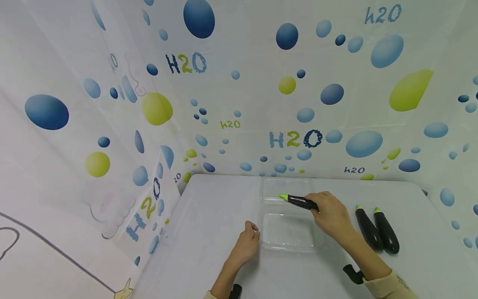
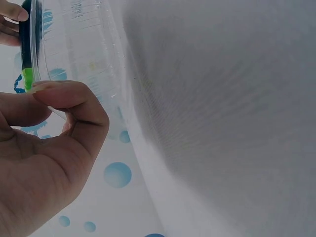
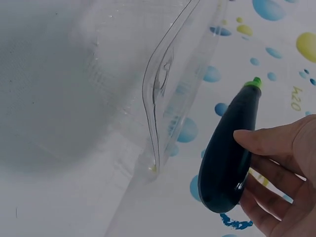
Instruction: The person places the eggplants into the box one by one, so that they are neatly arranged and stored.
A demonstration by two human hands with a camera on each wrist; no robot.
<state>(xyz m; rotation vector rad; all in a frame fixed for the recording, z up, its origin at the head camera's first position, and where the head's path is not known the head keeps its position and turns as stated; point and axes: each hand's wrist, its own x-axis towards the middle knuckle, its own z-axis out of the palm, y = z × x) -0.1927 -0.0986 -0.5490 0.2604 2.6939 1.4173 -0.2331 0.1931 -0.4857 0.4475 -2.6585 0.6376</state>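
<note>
My right hand (image 1: 330,214) holds a dark, glossy eggplant (image 1: 303,202) with a bright green stem end. In the right wrist view, thumb and fingers grip that eggplant (image 3: 227,153) along its side. The stem points left in the head view, over a clear plastic clamshell box (image 1: 289,248) lying unfolded on the table. My left hand (image 1: 246,243) is at the box's left edge. Seen from the left wrist, its thumb and curled forefinger pinch the thin clear rim (image 2: 35,54). Two more eggplants, one nearer (image 1: 367,228) and one farther right (image 1: 386,232), lie side by side right of my right hand.
The white table (image 1: 209,207) backs onto a wall sheet (image 1: 254,95) printed with blue and green bubbles and H2O lettering. A black curved piece (image 1: 352,274) shows by the right wrist, and another dark piece (image 1: 235,291) by the left.
</note>
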